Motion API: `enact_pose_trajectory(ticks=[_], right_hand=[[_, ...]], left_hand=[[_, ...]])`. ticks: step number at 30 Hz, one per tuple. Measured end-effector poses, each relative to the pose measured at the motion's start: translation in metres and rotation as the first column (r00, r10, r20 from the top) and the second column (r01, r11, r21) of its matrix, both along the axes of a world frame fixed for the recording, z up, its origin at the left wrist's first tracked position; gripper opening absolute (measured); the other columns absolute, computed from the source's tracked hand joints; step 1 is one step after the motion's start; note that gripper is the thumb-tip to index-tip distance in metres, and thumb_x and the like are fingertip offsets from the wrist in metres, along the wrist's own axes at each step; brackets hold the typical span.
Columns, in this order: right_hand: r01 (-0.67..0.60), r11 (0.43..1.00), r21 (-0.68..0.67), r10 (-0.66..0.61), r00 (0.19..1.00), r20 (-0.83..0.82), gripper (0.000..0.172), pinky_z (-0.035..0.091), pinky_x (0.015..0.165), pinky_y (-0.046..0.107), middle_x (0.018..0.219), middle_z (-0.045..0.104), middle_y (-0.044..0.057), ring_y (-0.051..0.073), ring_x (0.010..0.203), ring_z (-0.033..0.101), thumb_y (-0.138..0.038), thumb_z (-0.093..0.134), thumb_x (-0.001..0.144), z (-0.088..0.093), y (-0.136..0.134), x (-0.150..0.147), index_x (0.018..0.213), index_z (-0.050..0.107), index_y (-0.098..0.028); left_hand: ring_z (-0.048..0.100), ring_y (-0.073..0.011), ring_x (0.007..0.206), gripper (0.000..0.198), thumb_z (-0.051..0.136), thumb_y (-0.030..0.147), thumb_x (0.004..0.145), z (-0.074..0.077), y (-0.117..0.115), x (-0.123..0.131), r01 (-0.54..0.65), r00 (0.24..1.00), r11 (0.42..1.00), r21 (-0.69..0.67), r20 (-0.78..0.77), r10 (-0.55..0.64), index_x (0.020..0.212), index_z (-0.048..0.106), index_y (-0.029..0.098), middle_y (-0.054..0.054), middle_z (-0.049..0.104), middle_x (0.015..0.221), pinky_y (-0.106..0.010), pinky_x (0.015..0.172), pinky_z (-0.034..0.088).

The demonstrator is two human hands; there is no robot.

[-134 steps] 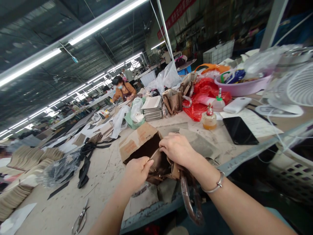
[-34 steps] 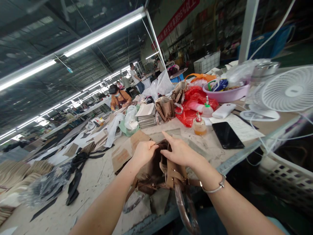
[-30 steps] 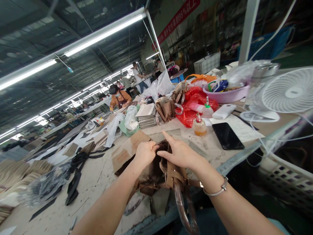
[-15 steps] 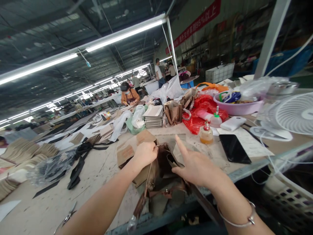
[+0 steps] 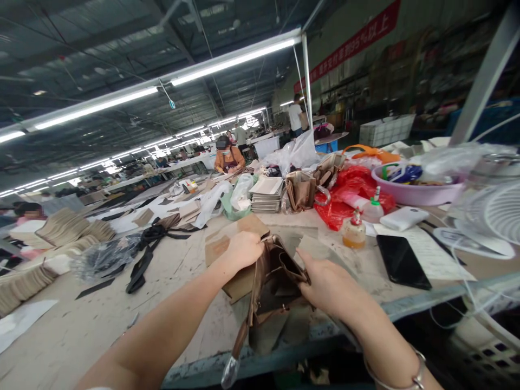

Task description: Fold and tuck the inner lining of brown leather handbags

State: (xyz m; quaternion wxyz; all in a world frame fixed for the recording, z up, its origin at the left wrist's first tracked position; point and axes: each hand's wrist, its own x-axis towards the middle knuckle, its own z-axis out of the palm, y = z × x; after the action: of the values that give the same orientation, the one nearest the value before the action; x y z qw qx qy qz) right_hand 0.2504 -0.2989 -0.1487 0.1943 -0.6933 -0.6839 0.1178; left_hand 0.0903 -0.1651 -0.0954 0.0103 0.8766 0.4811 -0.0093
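Observation:
A brown leather bag (image 5: 260, 287) stands with its mouth open at the table's front edge, its strap hanging down toward a plastic-wrapped end. The fingers of my left hand (image 5: 244, 250) are closed on the bag's upper left rim. On the opposite side, my right hand (image 5: 327, 279) pinches the right rim between thumb and fingers. Inside, a divider or pocket shows, while the bottom is dark. Behind my left hand lies a brown cardboard piece (image 5: 217, 246).
Right of the bag are a phone (image 5: 402, 261), an amber glue bottle (image 5: 354, 234), a white fan (image 5: 504, 206) and a purple basin (image 5: 418, 190). Black straps (image 5: 142, 268) and scissors lie left. A co-worker (image 5: 228, 157) sits farther back.
My right hand has gone from spread fingers to gripping the bag's right rim. My left hand keeps its hold. The view has turned slightly left.

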Motion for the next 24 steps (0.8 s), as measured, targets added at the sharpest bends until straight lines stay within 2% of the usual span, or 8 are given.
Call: enact_pose_trajectory(ticks=[4, 8, 10, 12, 15, 17, 20, 24], right_hand=[[-0.040, 0.996, 0.079, 0.051, 0.990, -0.133, 0.056, 0.043, 0.075, 0.028, 0.095, 0.068, 0.008, 0.021, 0.088, 0.062, -0.015, 0.053, 0.069, 0.010, -0.002, 0.032, 0.124, 0.051, -0.019], [-0.004, 0.980, 0.198, 0.060, 0.958, -0.279, 0.044, 0.044, 0.076, 0.026, 0.097, 0.068, 0.003, 0.018, 0.087, 0.062, -0.015, 0.052, 0.069, 0.016, 0.002, 0.047, 0.112, 0.058, -0.022], [-0.006, 0.974, 0.226, 0.078, 0.947, -0.311, 0.037, 0.045, 0.076, 0.026, 0.094, 0.069, 0.001, 0.017, 0.085, 0.063, -0.015, 0.052, 0.070, 0.012, 0.008, 0.046, 0.105, 0.060, -0.022], [-0.052, 0.974, 0.220, 0.118, 0.947, -0.297, 0.031, 0.045, 0.074, 0.025, 0.089, 0.069, 0.001, 0.016, 0.083, 0.063, -0.013, 0.052, 0.070, 0.004, 0.015, 0.042, 0.098, 0.063, -0.021], [-0.080, 0.973, 0.217, 0.137, 0.956, -0.258, 0.032, 0.046, 0.077, 0.027, 0.089, 0.070, 0.003, 0.018, 0.085, 0.064, -0.009, 0.051, 0.069, -0.009, 0.025, 0.035, 0.095, 0.065, -0.020], [-0.070, 0.968, 0.241, 0.137, 0.952, -0.272, 0.037, 0.046, 0.080, 0.028, 0.095, 0.070, 0.004, 0.019, 0.089, 0.064, -0.008, 0.053, 0.069, -0.017, 0.029, 0.031, 0.103, 0.063, -0.020], [-0.082, 0.957, 0.278, 0.175, 0.929, -0.327, 0.046, 0.047, 0.081, 0.028, 0.098, 0.070, 0.003, 0.018, 0.091, 0.064, -0.007, 0.055, 0.069, -0.024, 0.032, 0.029, 0.113, 0.058, -0.022], [-0.065, 0.950, 0.305, 0.167, 0.931, -0.323, 0.044, 0.048, 0.080, 0.030, 0.096, 0.070, 0.002, 0.019, 0.090, 0.064, -0.008, 0.054, 0.071, -0.027, 0.038, 0.023, 0.112, 0.056, -0.023]], left_hand=[[0.058, -0.0131, 0.045, 0.029, 0.039, 0.028, 0.079, 0.032, -0.015, -0.017, -0.009, 0.990, 0.938, -0.346, 0.127, 0.057, 0.058, 0.054, 0.016, -0.002, 0.063, 0.050, -0.021, 0.048, 0.042], [0.053, -0.0126, 0.038, 0.026, 0.044, 0.032, 0.076, 0.058, -0.030, -0.048, 0.009, 0.973, 0.859, -0.511, 0.204, 0.111, 0.055, 0.046, 0.019, 0.001, 0.059, 0.043, -0.020, 0.042, 0.038], [0.051, -0.0124, 0.038, 0.024, 0.042, 0.030, 0.076, 0.053, -0.034, -0.061, 0.010, 0.973, 0.842, -0.539, 0.198, 0.115, 0.055, 0.045, 0.019, 0.002, 0.057, 0.042, -0.020, 0.043, 0.038], [0.053, -0.0129, 0.041, 0.021, 0.040, 0.027, 0.077, 0.035, -0.037, -0.069, -0.003, 0.978, 0.838, -0.545, 0.173, 0.116, 0.058, 0.045, 0.019, 0.001, 0.059, 0.045, -0.021, 0.044, 0.037], [0.057, -0.0135, 0.050, 0.021, 0.041, 0.027, 0.079, 0.005, -0.044, -0.076, -0.022, 0.989, 0.910, -0.414, 0.122, 0.079, 0.061, 0.047, 0.019, 0.000, 0.061, 0.054, -0.021, 0.048, 0.037], [0.058, -0.0138, 0.056, 0.020, 0.042, 0.027, 0.080, -0.005, -0.049, -0.080, 0.010, 0.993, 0.955, -0.296, 0.113, 0.024, 0.065, 0.051, 0.019, 0.000, 0.062, 0.059, -0.021, 0.051, 0.037], [0.061, -0.0159, 0.067, 0.018, 0.050, 0.032, 0.080, 0.001, -0.054, -0.088, 0.070, 0.990, 0.949, -0.306, 0.138, -0.028, 0.092, 0.059, 0.021, 0.000, 0.066, 0.072, -0.023, 0.059, 0.042], [0.062, -0.0212, 0.091, 0.066, 0.065, 0.039, 0.072, 0.022, -0.054, -0.094, 0.139, 0.963, 0.892, -0.431, 0.269, -0.020, 0.132, 0.040, 0.024, -0.006, 0.066, 0.105, -0.032, 0.079, 0.049]])
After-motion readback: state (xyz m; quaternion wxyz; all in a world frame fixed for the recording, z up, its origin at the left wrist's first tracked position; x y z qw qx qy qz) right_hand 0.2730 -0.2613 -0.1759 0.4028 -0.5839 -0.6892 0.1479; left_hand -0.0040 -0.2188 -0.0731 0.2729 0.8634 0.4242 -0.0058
